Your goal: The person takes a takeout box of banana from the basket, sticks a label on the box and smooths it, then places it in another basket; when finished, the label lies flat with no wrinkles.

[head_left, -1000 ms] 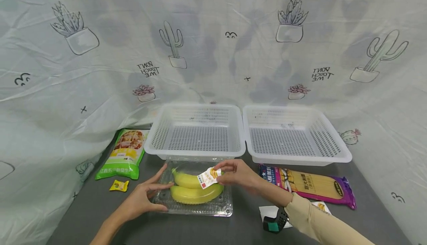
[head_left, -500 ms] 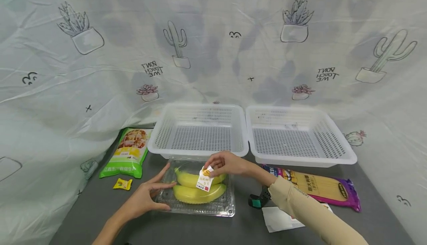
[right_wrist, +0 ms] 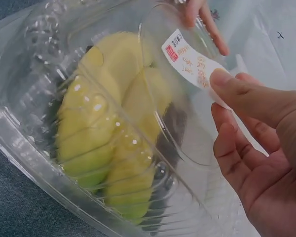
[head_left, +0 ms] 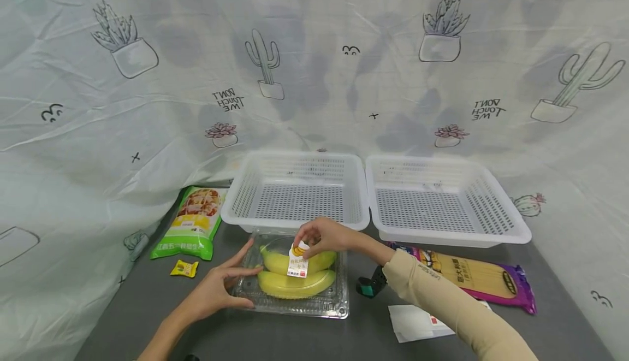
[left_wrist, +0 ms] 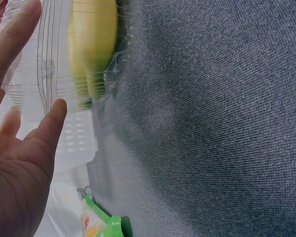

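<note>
A clear plastic clamshell box sits on the grey cloth with yellow bananas inside. My left hand steadies its left side, fingers spread and fairly straight; in the left wrist view the thumb touches the box wall. Above the lid, my right hand pinches a small white sticker with a banana picture and printed text, between thumb and fingers. From the right wrist, the sticker curves out from the fingertips over the lid; whether its lower end touches the plastic, I cannot tell.
Two white baskets stand side by side behind the box. At left lie a green food bag and a small yellow packet. A pasta pack and white paper sheet lie at right, partly behind the sleeve.
My right hand has shifted left over the box, and the sticker has turned from slanting to hanging nearly upright. The left hand keeps its place on the box. The head view has shifted slightly.
</note>
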Demonstrator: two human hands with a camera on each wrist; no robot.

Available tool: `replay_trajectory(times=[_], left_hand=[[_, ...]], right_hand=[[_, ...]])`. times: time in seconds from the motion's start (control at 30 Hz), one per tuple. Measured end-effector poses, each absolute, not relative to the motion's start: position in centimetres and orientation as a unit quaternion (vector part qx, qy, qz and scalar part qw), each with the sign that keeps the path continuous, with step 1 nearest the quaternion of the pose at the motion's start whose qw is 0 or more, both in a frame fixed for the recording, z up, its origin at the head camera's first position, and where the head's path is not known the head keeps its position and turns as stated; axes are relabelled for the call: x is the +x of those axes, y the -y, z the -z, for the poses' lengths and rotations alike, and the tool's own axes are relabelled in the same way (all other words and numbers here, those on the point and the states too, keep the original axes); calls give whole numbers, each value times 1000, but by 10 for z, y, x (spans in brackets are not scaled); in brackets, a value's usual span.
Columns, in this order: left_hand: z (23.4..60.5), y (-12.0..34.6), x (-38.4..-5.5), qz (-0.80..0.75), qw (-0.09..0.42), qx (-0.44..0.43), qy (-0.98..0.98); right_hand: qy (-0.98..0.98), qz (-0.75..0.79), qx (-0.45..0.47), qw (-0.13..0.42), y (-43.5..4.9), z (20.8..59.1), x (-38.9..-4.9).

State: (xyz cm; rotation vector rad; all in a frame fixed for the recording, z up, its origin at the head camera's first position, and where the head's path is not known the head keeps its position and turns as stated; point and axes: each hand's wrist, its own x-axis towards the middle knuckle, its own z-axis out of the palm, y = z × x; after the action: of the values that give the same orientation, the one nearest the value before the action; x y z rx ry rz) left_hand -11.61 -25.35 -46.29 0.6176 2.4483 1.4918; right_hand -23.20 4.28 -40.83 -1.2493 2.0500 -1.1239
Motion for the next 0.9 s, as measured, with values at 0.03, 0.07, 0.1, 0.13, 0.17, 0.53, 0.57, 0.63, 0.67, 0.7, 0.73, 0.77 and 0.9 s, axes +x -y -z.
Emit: replay_trajectory(times=[0.03,0.07,0.1,0.13,0.17,0.53,0.57,0.63,0.67,0.7,0.73,0.77,0.9], left_hand=[[463,253,-116,-507,104,210,-830],[463,253,-116,-507,103,211,-830],[463,253,-116,-507,103,211,-829],[463,253,-116,-508,102,212,-829],[463,253,-115,-508,103,213,-828],[465,254,-116,-510,105,216,-826],[465,254,-116,-510,105,216,-826],[465,254,-116,-512,104,216,-825],[465,254,-116,-513,104,216,-824],[465,254,-116,-513,104,217,-824],[465,254,-116,-512,104,216,-825],[465,254,-116,-511,103,216,-826],[464,255,-116,-510,104,216,-826]], right_hand=[[-753,404,-461,238,-42,408,-232],[-757,395,-467,231,-42,409,-231],[-760,384,-477,220,-42,409,-230],[-763,373,-485,209,-41,410,-229],[-765,364,-492,202,-41,411,-228],[-794,283,-509,176,-36,409,-220],[-798,272,-509,173,-35,408,-220],[-805,259,-508,164,-35,407,-220],[-807,257,-507,157,-35,406,-219],[-810,262,-504,149,-36,407,-219],[-812,273,-496,143,-37,406,-218],[-811,295,-486,137,-38,407,-217],[-778,450,-418,135,-41,417,-210]])
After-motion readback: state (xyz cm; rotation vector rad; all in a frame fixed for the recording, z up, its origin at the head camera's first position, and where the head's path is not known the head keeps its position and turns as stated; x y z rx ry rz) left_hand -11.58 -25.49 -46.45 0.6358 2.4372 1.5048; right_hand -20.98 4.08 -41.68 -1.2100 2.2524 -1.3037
